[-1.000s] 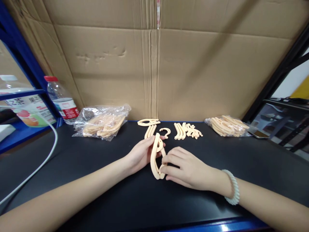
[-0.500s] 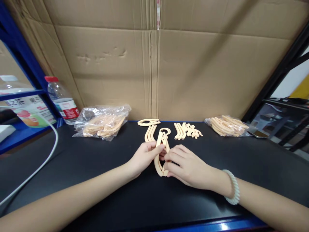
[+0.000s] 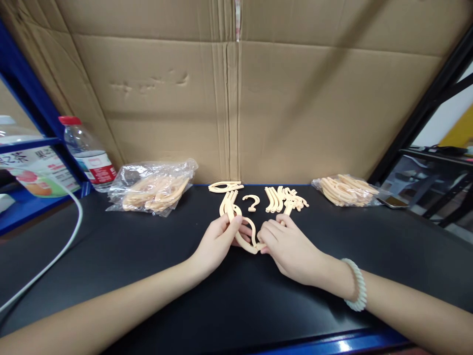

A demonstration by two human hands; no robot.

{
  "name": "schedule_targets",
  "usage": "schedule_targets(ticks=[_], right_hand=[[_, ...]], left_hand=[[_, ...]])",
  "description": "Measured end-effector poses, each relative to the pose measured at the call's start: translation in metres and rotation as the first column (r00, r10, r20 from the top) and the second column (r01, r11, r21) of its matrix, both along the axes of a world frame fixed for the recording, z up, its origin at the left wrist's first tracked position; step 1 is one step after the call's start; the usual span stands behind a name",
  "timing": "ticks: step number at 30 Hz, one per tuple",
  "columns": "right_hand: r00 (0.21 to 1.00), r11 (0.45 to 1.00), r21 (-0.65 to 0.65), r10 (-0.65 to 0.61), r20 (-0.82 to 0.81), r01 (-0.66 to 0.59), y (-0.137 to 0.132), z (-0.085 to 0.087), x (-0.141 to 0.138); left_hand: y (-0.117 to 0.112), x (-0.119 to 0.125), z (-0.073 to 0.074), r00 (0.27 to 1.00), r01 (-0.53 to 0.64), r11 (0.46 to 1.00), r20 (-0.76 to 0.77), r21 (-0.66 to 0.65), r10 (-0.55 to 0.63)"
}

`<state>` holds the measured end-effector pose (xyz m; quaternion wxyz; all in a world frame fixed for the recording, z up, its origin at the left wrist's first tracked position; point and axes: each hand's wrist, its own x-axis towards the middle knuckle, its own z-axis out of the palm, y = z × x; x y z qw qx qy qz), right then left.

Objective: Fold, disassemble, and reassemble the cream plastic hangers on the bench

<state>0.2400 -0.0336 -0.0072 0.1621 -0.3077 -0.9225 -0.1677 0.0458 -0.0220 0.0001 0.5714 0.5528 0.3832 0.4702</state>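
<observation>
Both my hands meet at the middle of the black table [image 3: 148, 276] on one cream plastic hanger piece [image 3: 247, 240], a curved looped part. My left hand [image 3: 218, 241] pinches its left end between thumb and fingers. My right hand [image 3: 286, 244], with a pale bead bracelet at the wrist, grips its right end with curled fingers. Just behind lie loose cream parts: a hook [image 3: 252, 201], a bundle of curved arms [image 3: 226, 203], a flat folded hanger [image 3: 225, 187] and a row of curved pieces [image 3: 284, 198].
Two clear bags of cream hanger parts lie at the back, one left [image 3: 153, 190] and one right [image 3: 345, 190]. A water bottle [image 3: 88, 155] stands by the blue shelf at far left. A white cable [image 3: 55, 256] crosses the table's left. Cardboard [image 3: 236, 98] walls the back.
The hanger piece stood upright between my hands; now it is lowered and lies nearly flat, farther back by the loose parts. Both hands moved forward with it.
</observation>
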Motion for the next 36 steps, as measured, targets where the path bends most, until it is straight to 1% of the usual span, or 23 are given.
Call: schedule_targets(ticks=[3,5,13,15,18,20,24,26,30,33,36], right_hand=[[0.999,0.999,-0.003,-0.054,-0.003,0.054,0.001,-0.002,0.0],[0.999,0.999,-0.005,-0.05,-0.019,0.05,0.002,-0.003,0.0],[0.996,0.999,0.013,0.043,-0.072,-0.042,0.0,0.0,0.001],[0.994,0.996,0.053,0.078,-0.075,-0.074,-0.001,0.001,0.001],[0.989,0.982,0.144,0.132,-0.07,-0.121,-0.001,0.005,0.001],[0.981,0.98,0.148,0.149,-0.125,-0.13,0.001,0.008,0.004],[0.943,0.99,0.066,0.138,-0.302,-0.124,0.013,0.012,0.015],[0.93,0.994,0.053,0.108,-0.351,-0.096,0.02,0.012,0.022],[0.942,0.996,0.081,0.048,-0.331,-0.023,0.034,0.008,0.031],[0.942,0.993,0.12,0.059,-0.331,-0.02,0.042,0.006,0.032],[0.935,0.993,0.119,0.068,-0.349,-0.027,0.05,0.006,0.03]], left_hand=[[0.0,0.0,0.0,1.0,0.009,1.0,0.006,-0.021,-0.009],[0.001,0.0,-0.001,1.0,0.015,0.999,0.016,-0.028,-0.014],[0.002,-0.002,-0.001,0.998,0.023,0.994,0.055,-0.11,-0.017],[0.003,-0.002,0.0,0.998,0.015,0.991,0.063,-0.132,-0.007],[0.005,-0.003,0.001,0.996,-0.031,0.986,0.075,-0.167,0.044],[0.006,-0.003,0.001,0.995,-0.056,0.984,0.078,-0.168,0.069],[0.007,-0.003,0.001,0.995,-0.046,0.986,0.074,-0.163,0.059],[0.006,-0.003,0.001,0.995,-0.038,0.986,0.087,-0.164,0.053],[0.005,-0.003,0.002,0.995,-0.015,0.987,0.098,-0.159,0.031],[0.005,-0.003,0.001,0.995,-0.011,0.987,0.091,-0.159,0.026],[0.006,-0.003,0.0,0.996,-0.01,0.987,0.09,-0.163,0.025]])
